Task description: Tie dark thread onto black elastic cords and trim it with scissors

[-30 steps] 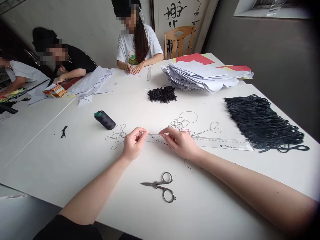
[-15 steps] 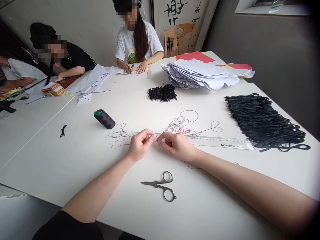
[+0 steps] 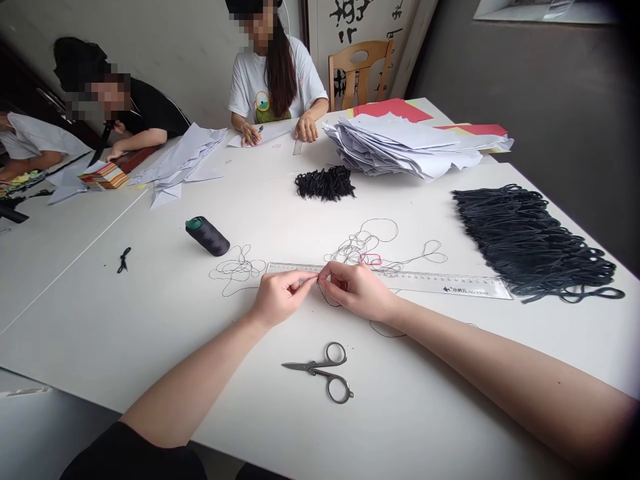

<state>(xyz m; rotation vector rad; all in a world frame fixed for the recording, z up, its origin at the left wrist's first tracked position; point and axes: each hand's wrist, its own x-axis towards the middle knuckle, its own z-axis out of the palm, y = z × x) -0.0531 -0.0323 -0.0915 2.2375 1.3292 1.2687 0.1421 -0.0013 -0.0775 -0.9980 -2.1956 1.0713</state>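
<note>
My left hand (image 3: 277,299) is closed in a pinch, its fingertips meeting those of my right hand (image 3: 359,293), which is pinched too. A fine black thread (image 3: 327,300) dips from the fingertips under my right hand. More thread lies in a loose tangle (image 3: 237,267) left of my hands, with a strand reaching my left hand. Just beyond the hands a clear ruler (image 3: 450,285) lies flat, partly covered by them. A second thread tangle (image 3: 350,248) and a small red rectangular outline (image 3: 371,259) lie behind the right hand. Nearer to me rest small metal scissors (image 3: 320,370), blades slightly apart or closed, I cannot tell.
A black thread spool (image 3: 209,237) lies at left, near a small black cord loop (image 3: 124,260). Black cord bundles lie at centre (image 3: 326,183) and right (image 3: 530,243). Behind is a paper stack (image 3: 400,143). Across the table a person (image 3: 277,80) holds a pen; others sit farther left.
My left fingertips have shifted slightly right and now meet the right ones. A thread loop shows below the right hand. The person opposite has moved both hands apart.
</note>
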